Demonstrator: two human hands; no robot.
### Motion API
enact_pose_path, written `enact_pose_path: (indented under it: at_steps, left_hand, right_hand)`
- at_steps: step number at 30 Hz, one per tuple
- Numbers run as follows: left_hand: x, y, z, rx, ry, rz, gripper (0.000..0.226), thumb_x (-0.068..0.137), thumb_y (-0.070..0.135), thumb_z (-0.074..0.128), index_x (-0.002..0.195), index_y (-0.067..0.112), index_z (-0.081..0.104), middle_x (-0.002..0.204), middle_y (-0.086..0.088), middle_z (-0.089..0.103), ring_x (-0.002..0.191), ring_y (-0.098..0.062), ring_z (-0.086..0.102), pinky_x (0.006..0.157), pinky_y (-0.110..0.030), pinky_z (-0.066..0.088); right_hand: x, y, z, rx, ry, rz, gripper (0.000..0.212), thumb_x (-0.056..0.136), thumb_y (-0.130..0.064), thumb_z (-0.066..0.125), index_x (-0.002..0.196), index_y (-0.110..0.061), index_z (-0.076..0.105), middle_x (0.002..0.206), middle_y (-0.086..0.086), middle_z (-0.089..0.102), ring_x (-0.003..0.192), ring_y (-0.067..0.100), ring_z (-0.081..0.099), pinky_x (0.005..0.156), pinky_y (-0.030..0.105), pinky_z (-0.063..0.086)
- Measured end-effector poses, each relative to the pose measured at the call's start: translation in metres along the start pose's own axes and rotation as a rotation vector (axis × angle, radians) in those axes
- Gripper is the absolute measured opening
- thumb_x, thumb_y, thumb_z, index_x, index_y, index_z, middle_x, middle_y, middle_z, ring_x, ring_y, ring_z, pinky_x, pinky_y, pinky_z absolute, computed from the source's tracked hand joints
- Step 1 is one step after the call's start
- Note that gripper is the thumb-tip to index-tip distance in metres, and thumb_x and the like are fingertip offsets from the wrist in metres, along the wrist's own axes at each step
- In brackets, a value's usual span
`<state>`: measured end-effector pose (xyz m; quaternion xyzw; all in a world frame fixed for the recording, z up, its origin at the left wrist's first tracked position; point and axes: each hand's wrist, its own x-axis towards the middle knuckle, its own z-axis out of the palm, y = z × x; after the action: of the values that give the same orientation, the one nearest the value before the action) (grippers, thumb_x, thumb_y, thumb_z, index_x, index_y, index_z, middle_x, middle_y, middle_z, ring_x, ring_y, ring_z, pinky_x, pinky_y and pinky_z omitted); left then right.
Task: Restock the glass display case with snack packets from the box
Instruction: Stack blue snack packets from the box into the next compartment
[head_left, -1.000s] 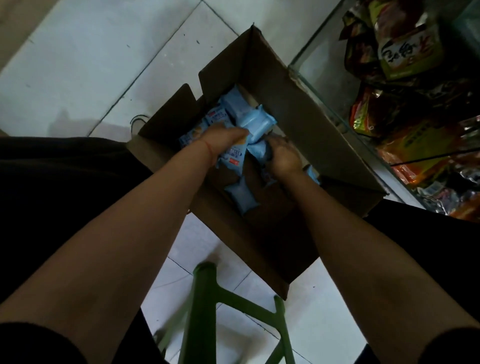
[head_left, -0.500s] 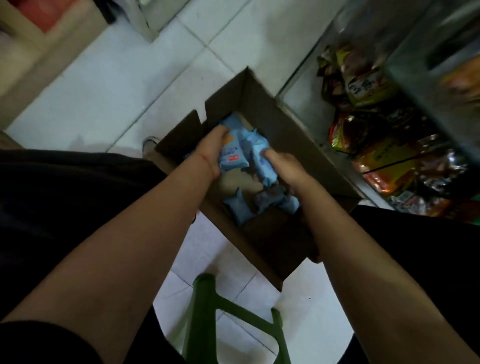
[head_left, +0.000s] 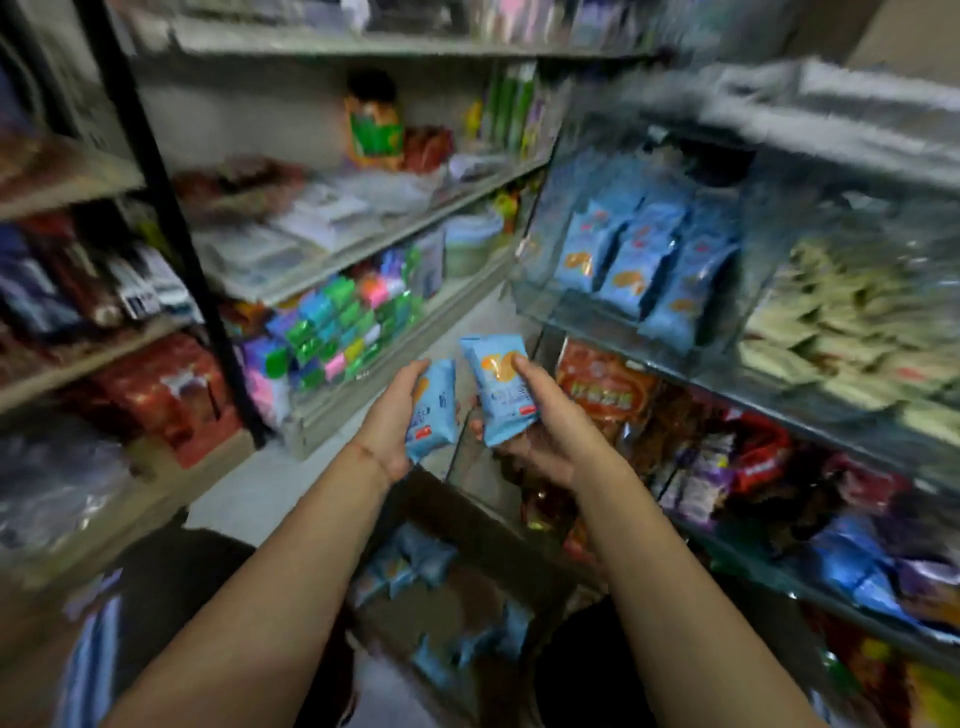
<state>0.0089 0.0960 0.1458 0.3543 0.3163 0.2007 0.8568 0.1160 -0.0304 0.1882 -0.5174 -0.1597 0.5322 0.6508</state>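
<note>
My left hand (head_left: 390, 415) grips a light-blue snack packet (head_left: 431, 410), held upright at chest height. Beside it my right hand (head_left: 540, 421) holds a second blue packet (head_left: 498, 389) with an orange picture on its front. Both packets hang in the air in front of the glass display case (head_left: 545, 312), below and left of its upper shelf, where a row of matching blue packets (head_left: 639, 260) stands. The cardboard box (head_left: 467, 514) lies low between my arms, with several more blue packets (head_left: 410, 561) inside.
Metal shelves (head_left: 332, 260) with coloured goods fill the left and back. A black upright post (head_left: 171, 223) stands at the left. The case's lower shelves hold red and purple packets (head_left: 727, 457); pale packets (head_left: 841, 322) fill the upper right compartment.
Both hands have lifted out of the box, each with a blue packet, up toward the case. The view has swung from the floor and box up to the shelves.
</note>
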Motion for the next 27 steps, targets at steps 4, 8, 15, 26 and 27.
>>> enact_pose_path:
  at_steps: [4,8,15,26,27]
  left_hand:
    - [-0.031,0.043,0.056,0.325,-0.028,0.234,0.020,0.092,0.035,0.055,0.096,0.016,0.058,0.072,-0.007,0.053,0.052,-0.017,0.057,0.049,-0.024,0.045]
    - [-0.045,0.072,0.107,0.709,0.008,0.477,0.048,0.091,0.030,0.058,0.135,0.040,0.042,0.110,0.000,0.061,0.086,-0.020,0.065,0.067,-0.029,0.051]
    - [-0.030,0.092,0.150,1.423,-0.175,0.479,0.062,0.089,0.036,0.060,0.146,0.035,0.035,0.120,-0.006,0.064,0.096,-0.024,0.065,0.075,-0.027,0.048]
    - [0.002,0.102,0.148,1.327,-0.183,0.383,0.034,0.083,0.030,0.066,0.116,0.022,0.064,0.098,0.003,0.066,0.082,-0.012,0.065,0.078,-0.029,0.054]
    - [0.002,0.102,0.147,1.298,-0.193,0.373,0.034,0.084,0.029,0.066,0.116,0.022,0.063,0.095,0.005,0.065,0.080,-0.011,0.065,0.076,-0.028,0.054]
  right_hand:
    - [-0.048,-0.063,0.012,-0.121,0.112,-0.219,0.019,0.096,-0.025,0.054,0.102,-0.007,0.057,0.081,0.010,0.064,0.058,0.020,0.063,0.053,0.028,0.055]
    - [-0.071,-0.119,0.008,-0.277,0.323,-0.400,0.028,0.086,-0.014,0.069,0.108,-0.004,0.055,0.093,0.013,0.065,0.070,0.022,0.065,0.053,0.027,0.051]
    - [-0.040,-0.181,-0.024,-0.450,0.737,-0.552,0.039,0.071,-0.025,0.084,0.103,-0.009,0.067,0.097,0.006,0.070,0.085,0.022,0.068,0.077,0.036,0.057]
    - [0.059,-0.190,-0.032,-1.188,0.732,-0.367,0.057,0.082,-0.027,0.075,0.133,-0.013,0.052,0.133,0.010,0.057,0.118,0.026,0.056,0.091,0.031,0.045]
    - [0.064,-0.189,-0.032,-1.193,0.731,-0.361,0.057,0.083,-0.025,0.074,0.134,-0.013,0.051,0.134,0.010,0.056,0.118,0.026,0.056,0.091,0.030,0.045]
